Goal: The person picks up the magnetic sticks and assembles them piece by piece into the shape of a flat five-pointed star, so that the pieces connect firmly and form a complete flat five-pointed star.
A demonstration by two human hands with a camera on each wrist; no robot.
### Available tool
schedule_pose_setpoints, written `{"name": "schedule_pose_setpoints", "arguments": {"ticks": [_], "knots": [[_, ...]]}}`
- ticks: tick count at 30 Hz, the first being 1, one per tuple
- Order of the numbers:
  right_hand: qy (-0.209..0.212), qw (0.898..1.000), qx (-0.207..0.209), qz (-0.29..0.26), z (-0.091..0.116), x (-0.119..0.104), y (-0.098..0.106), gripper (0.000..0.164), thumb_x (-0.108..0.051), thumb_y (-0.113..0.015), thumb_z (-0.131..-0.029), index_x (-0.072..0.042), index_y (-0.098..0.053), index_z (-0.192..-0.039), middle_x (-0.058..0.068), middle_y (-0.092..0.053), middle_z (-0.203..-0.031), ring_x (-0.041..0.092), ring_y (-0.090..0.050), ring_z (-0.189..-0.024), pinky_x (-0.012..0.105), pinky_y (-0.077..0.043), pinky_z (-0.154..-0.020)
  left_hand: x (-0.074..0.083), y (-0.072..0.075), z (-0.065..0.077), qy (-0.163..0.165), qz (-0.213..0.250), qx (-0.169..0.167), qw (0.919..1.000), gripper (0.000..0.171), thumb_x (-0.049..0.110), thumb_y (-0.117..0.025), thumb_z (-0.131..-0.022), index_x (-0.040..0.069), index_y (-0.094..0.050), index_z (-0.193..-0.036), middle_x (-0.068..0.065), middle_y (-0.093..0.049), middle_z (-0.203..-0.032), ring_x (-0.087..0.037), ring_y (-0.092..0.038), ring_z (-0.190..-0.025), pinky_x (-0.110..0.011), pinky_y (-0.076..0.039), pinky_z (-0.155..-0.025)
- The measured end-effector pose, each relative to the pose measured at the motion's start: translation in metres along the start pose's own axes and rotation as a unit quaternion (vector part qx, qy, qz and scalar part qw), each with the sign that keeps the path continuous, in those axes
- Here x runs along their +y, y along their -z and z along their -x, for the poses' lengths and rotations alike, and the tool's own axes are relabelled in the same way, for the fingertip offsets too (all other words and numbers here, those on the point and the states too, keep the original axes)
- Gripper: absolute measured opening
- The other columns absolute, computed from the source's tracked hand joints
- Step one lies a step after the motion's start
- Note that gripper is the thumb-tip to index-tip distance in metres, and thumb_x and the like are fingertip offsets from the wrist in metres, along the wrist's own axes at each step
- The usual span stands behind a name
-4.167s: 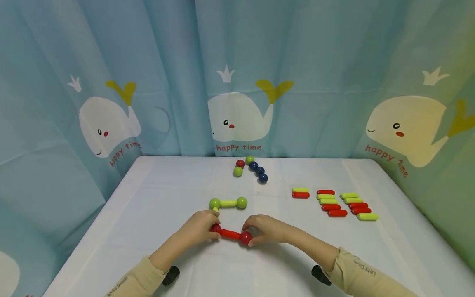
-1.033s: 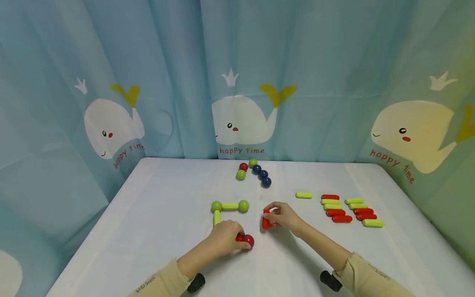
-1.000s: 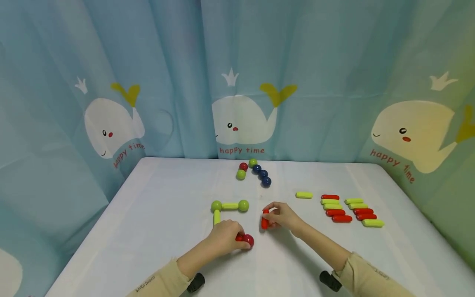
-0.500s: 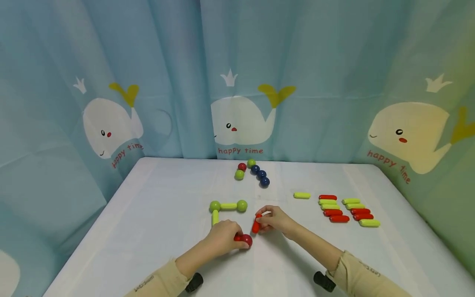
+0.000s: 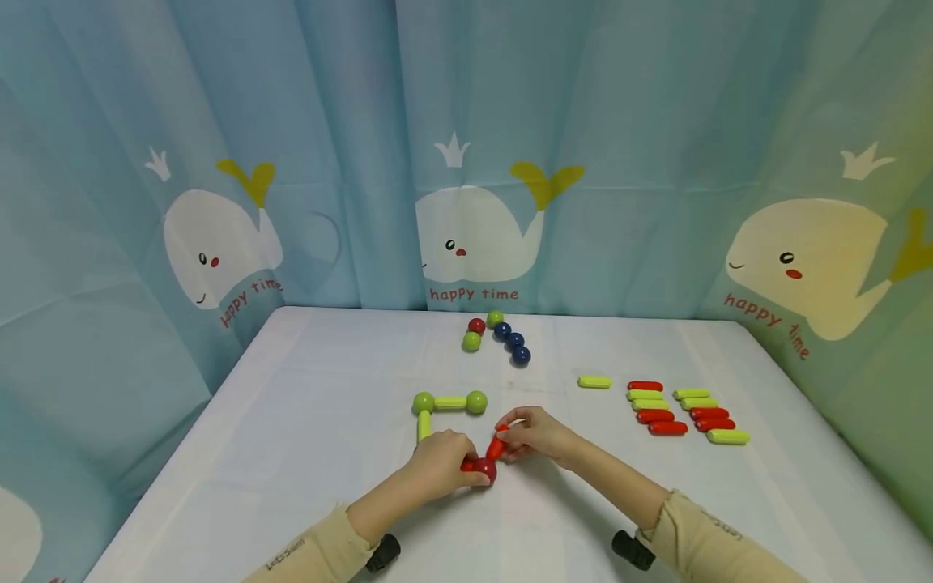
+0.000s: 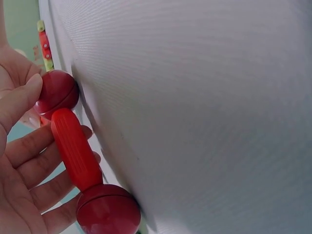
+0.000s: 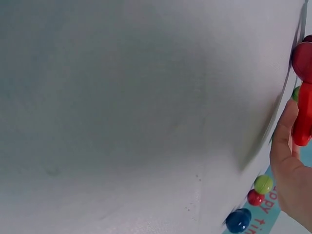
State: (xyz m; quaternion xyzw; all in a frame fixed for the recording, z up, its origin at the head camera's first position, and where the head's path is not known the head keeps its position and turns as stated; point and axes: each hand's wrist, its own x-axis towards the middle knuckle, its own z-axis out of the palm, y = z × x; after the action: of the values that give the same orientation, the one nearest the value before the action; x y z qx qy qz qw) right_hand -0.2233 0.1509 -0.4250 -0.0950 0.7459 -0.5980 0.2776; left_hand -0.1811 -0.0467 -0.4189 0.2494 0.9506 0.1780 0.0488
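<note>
1. Glossy dark-red plastic ball (image 5: 487, 472): pinched by the left hand (image 5: 440, 467); probably light, hard and inclined to roll, so hold it across its sides.
2. Bright-red grooved plastic rod (image 5: 497, 446): one end touching the ball, the other pinched by the right hand (image 5: 538, 434); likely light, stiff, sturdy.

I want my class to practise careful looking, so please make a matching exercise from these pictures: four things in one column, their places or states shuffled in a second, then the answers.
Things
1. Left hand
2. Blue balls
3. Right hand
4. Two nearer green balls

Places or states
A. Joined by a yellow-green stick
B. Pinches a red stick
C. Grips a red ball
D. Near the far edge of the table

Right pairs: 1-C, 2-D, 3-B, 4-A
</note>
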Motion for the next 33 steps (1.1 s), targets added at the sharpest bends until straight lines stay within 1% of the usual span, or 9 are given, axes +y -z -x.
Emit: {"name": "schedule_pose_setpoints", "arguments": {"ticks": [8, 15, 19, 26, 33], "knots": [[0.002, 0.998, 0.017, 0.054, -0.002, -0.003, 0.000, 0.022, -0.004, -0.060, -0.089, 0.012, -0.057, -0.104, -0.003, -0.065, -0.073, 0.007, -0.062, -0.066, 0.024, -0.056, -0.068, 0.001, 0.000, 0.000, 0.002, 0.003, -0.002, 1.0000, 0.029, 0.037, -0.077, -0.075, 0.010, -0.072, -0.082, 0.006, -0.065, -0.071, -0.003, -0.048, -0.064, -0.019, -0.038, -0.057], [0.002, 0.997, 0.012, 0.081, -0.007, -0.003, 0.002, 0.023, -0.008, -0.061, -0.090, 0.010, -0.059, -0.104, -0.004, -0.065, -0.073, 0.007, -0.060, -0.066, 0.022, -0.054, -0.067, 0.001, 0.001, 0.000, 0.011, 0.005, -0.007, 0.9999, 0.030, 0.038, -0.077, -0.075, 0.010, -0.072, -0.083, 0.005, -0.066, -0.072, -0.003, -0.047, -0.063, -0.019, -0.039, -0.057], [0.004, 0.996, 0.002, 0.091, -0.009, -0.002, 0.005, 0.023, -0.010, -0.061, -0.090, 0.009, -0.059, -0.103, -0.004, -0.065, -0.073, 0.007, -0.061, -0.067, 0.022, -0.054, -0.066, 0.001, 0.002, -0.001, 0.012, 0.010, -0.009, 0.9998, 0.029, 0.037, -0.078, -0.075, 0.010, -0.073, -0.082, 0.005, -0.066, -0.072, -0.003, -0.047, -0.063, -0.019, -0.038, -0.057], [0.017, 0.995, -0.007, 0.094, -0.012, 0.000, 0.008, 0.025, -0.008, -0.060, -0.089, 0.012, -0.059, -0.105, -0.004, -0.063, -0.073, 0.006, -0.059, -0.065, 0.020, -0.052, -0.063, 0.000, 0.001, -0.001, 0.008, 0.008, -0.010, 0.9999, 0.030, 0.037, -0.078, -0.074, 0.010, -0.073, -0.084, 0.005, -0.067, -0.074, -0.004, -0.048, -0.066, -0.019, -0.038, -0.059], [0.030, 0.993, -0.016, 0.109, -0.015, -0.001, 0.013, 0.026, -0.008, -0.059, -0.090, 0.013, -0.059, -0.107, -0.002, -0.065, -0.074, 0.007, -0.060, -0.065, 0.024, -0.055, -0.065, -0.001, 0.002, 0.000, 0.007, 0.000, -0.011, 0.9999, 0.031, 0.038, -0.078, -0.074, 0.010, -0.073, -0.087, 0.005, -0.068, -0.076, -0.004, -0.049, -0.067, -0.019, -0.038, -0.060]]}}
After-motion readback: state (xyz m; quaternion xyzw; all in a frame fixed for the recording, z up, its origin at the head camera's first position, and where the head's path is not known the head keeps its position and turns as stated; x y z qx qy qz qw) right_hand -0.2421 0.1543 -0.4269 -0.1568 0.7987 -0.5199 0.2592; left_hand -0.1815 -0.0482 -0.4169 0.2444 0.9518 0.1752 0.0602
